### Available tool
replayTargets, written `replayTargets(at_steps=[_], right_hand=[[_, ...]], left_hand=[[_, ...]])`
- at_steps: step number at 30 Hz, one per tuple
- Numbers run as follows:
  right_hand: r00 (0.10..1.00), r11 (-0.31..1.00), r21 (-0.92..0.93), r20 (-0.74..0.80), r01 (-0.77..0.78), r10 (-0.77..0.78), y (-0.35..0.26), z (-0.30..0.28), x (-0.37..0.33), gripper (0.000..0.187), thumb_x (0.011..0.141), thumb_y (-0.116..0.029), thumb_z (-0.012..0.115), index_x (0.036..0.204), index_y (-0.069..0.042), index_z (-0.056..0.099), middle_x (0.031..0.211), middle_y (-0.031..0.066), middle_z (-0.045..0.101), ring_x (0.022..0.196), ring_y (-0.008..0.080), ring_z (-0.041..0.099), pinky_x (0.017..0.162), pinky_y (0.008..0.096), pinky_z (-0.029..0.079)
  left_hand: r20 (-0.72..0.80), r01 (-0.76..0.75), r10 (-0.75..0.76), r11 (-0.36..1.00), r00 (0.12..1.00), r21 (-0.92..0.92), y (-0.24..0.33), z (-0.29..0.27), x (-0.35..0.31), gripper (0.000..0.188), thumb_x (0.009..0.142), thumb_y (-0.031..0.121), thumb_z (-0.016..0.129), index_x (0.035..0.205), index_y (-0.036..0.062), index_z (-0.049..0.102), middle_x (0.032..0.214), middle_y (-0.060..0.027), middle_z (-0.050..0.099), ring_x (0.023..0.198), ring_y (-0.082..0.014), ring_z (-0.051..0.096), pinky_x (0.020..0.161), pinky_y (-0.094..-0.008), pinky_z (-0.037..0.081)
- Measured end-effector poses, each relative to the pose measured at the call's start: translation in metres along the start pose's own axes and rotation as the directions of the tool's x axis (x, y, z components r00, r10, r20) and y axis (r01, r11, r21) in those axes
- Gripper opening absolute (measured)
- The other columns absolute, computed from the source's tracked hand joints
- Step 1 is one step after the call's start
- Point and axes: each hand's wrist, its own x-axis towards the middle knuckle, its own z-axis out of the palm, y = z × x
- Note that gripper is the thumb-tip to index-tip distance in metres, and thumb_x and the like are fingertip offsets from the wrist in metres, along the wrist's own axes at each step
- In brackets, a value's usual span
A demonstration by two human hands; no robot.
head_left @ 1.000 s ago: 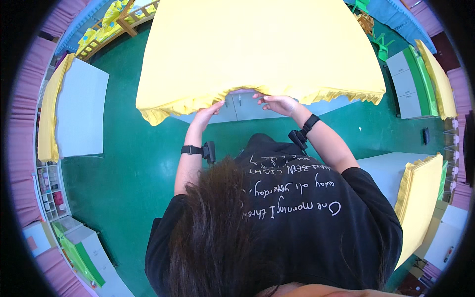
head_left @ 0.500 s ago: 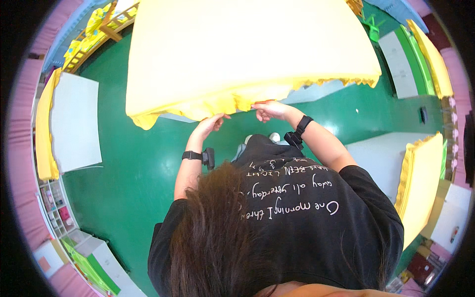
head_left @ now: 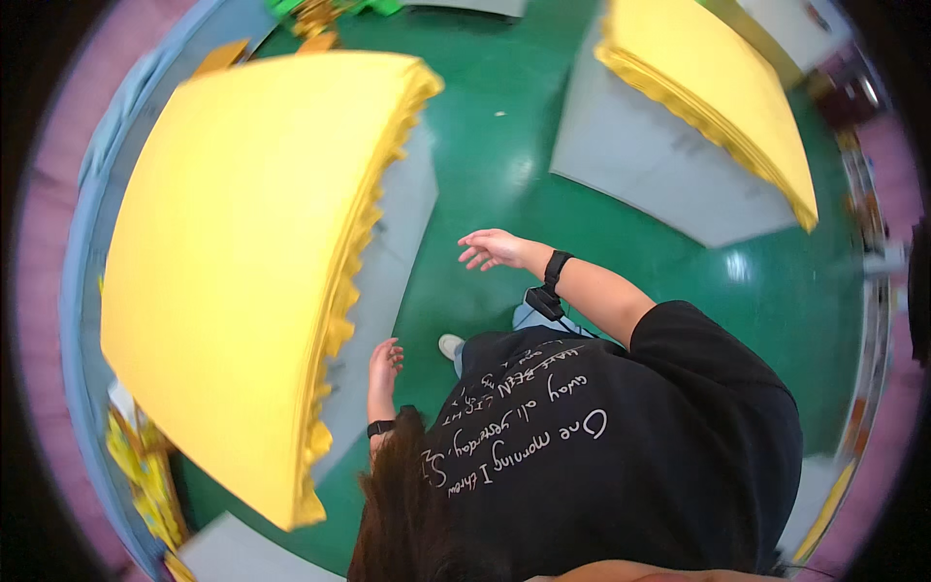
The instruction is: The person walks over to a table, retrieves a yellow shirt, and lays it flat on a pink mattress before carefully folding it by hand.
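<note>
A large yellow cover with a ruffled edge lies over a pale grey block-like piece of furniture on the left. My left hand is in the air beside the ruffle, apart from it, its fingers loosely spread and nothing in them. Farther right and forward, my right hand hangs over the green floor, fingers stretched out, holding nothing. Each wrist wears a black strap; a small dark device sits at the right one.
A second grey piece of furniture with a yellow ruffled cover stands at the far right. Green floor runs between the two. At the lower left are yellow patterned bedding and a pale panel. Pink curtains line the rim.
Both hands have left the ruffled edge and their fingers have spread. My body has turned right, so the covered furniture that was ahead now lies to my left.
</note>
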Motion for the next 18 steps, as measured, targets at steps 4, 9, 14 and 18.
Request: replayTargets(at_steps=[4,9,14,18], right_hand=[[0.971,0.973,0.183,-0.216,0.142,-0.101,-0.007,-0.105,-0.083,0.033,0.09,-0.026,0.041,0.116,-0.005,0.044,0.102,0.0082,0.058,0.087,0.0181,0.058,0.067,0.029,0.045],[0.903,0.897,0.337,-0.407,0.286,-0.134,0.029,-0.212,-0.208,0.034,0.088,-0.027,0.044,0.115,-0.006,0.045,0.104,0.0097,0.058,0.086,0.0204,0.058,0.068,0.0314,0.045],[0.763,0.75,0.424,-0.625,0.507,-0.163,0.063,-0.314,-0.371,0.031,0.088,-0.025,0.043,0.112,-0.006,0.046,0.107,0.0103,0.057,0.091,0.0205,0.057,0.071,0.0316,0.044],[0.59,0.647,0.386,-0.797,0.657,-0.124,0.093,-0.359,-0.456,0.03,0.089,-0.024,0.041,0.113,-0.007,0.045,0.107,0.0098,0.057,0.092,0.0195,0.056,0.071,0.031,0.044]], left_hand=[[0.096,0.017,-0.034,0.985,0.995,0.174,0.054,0.105,0.043,0.02,0.085,0.023,0.045,0.099,0.0108,0.054,0.075,0.0005,0.055,0.064,-0.009,0.051,0.055,-0.0248,0.04],[0.136,0.016,-0.064,0.946,0.989,0.324,0.08,0.239,0.061,0.019,0.085,0.022,0.045,0.098,0.0112,0.054,0.075,0.0002,0.055,0.064,-0.0086,0.051,0.055,-0.0247,0.04],[0.29,-0.032,-0.094,0.916,0.953,0.4,0.07,0.416,0.047,0.019,0.086,0.022,0.045,0.098,0.0108,0.054,0.076,-0.0006,0.056,0.066,-0.01,0.053,0.056,-0.0253,0.041],[0.446,-0.034,-0.264,0.83,0.855,0.557,0.069,0.523,0.032,0.021,0.086,0.022,0.044,0.101,0.0095,0.053,0.082,-0.0038,0.057,0.071,-0.013,0.055,0.06,-0.0265,0.044]])
